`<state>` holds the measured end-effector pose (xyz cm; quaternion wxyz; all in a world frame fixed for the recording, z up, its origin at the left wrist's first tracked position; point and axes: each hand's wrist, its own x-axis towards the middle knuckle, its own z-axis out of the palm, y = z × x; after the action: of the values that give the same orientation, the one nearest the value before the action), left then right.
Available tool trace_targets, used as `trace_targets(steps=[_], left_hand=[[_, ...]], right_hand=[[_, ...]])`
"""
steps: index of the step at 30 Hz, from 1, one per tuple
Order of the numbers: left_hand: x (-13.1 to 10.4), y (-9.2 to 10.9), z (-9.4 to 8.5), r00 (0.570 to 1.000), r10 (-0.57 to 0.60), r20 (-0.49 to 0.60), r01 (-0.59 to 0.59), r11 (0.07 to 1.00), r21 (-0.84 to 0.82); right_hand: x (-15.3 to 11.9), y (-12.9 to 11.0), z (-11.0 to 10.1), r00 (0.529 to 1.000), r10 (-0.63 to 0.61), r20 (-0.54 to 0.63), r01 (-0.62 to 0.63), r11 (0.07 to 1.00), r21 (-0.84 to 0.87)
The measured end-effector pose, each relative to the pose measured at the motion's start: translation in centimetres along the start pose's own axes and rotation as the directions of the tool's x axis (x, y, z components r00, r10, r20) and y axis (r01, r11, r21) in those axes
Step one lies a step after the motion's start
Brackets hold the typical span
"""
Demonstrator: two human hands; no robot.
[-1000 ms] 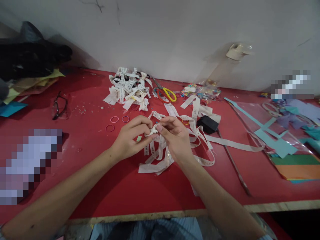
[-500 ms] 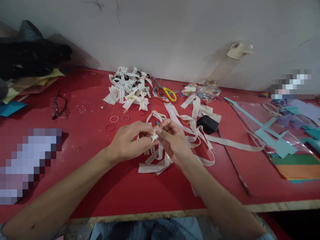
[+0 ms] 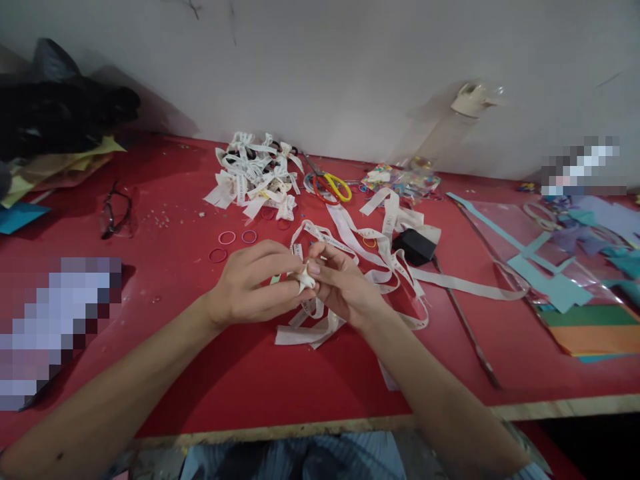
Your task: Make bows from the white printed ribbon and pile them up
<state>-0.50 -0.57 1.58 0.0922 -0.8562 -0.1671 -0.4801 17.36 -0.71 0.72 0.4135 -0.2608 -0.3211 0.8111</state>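
A small gathered piece of white ribbon (image 3: pixel 306 280) is pinched between my two hands, above the middle of the red table. My left hand (image 3: pixel 255 283) grips it from the left, with fingers curled round its side. From the right, the thumb and fingers of my right hand (image 3: pixel 345 283) press on its upper edge. The inner part of the ribbon is hidden behind the fingertips. Loose printed white ribbon (image 3: pixel 395 267) lies in loops beneath and beyond my right hand. Several coloured elastic bands (image 3: pixel 227 237) rest beyond my left hand.
Tied ribbon bows (image 3: pixel 257 173) are heaped near the wall. Beside them lie scissors (image 3: pixel 330 187) with red and yellow handles. A black block (image 3: pixel 415 247) and a thin metal rod (image 3: pixel 467 327) sit to the right, near teal fabric pieces (image 3: pixel 555 280). Eyeglasses (image 3: pixel 116 210) rest at left.
The fingers of both hands have shifted round the white ribbon piece, and more of its white face now shows. My left hand's fingers have straightened a little. The view has moved slightly.
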Motion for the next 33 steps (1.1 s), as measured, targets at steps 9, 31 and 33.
trace_targets(steps=[9,31,33], left_hand=[[0.4,0.7,-0.7,0.999,0.043,0.009,-0.042,0.998,-0.049],[2.3,1.6,-1.1,0.972,0.231,0.042,-0.232,0.972,0.025],[2.4,1.6,-1.0,0.968,0.246,0.045,-0.248,0.968,0.039]], right_hand=[[-0.5,-0.3,0.1,0.985,0.117,0.128,-0.124,0.991,0.049],[-0.7,-0.5,0.3,0.969,0.153,0.196,-0.168,0.984,0.062],[-0.7,-0.5,0.3,0.972,0.151,0.181,-0.164,0.985,0.057]])
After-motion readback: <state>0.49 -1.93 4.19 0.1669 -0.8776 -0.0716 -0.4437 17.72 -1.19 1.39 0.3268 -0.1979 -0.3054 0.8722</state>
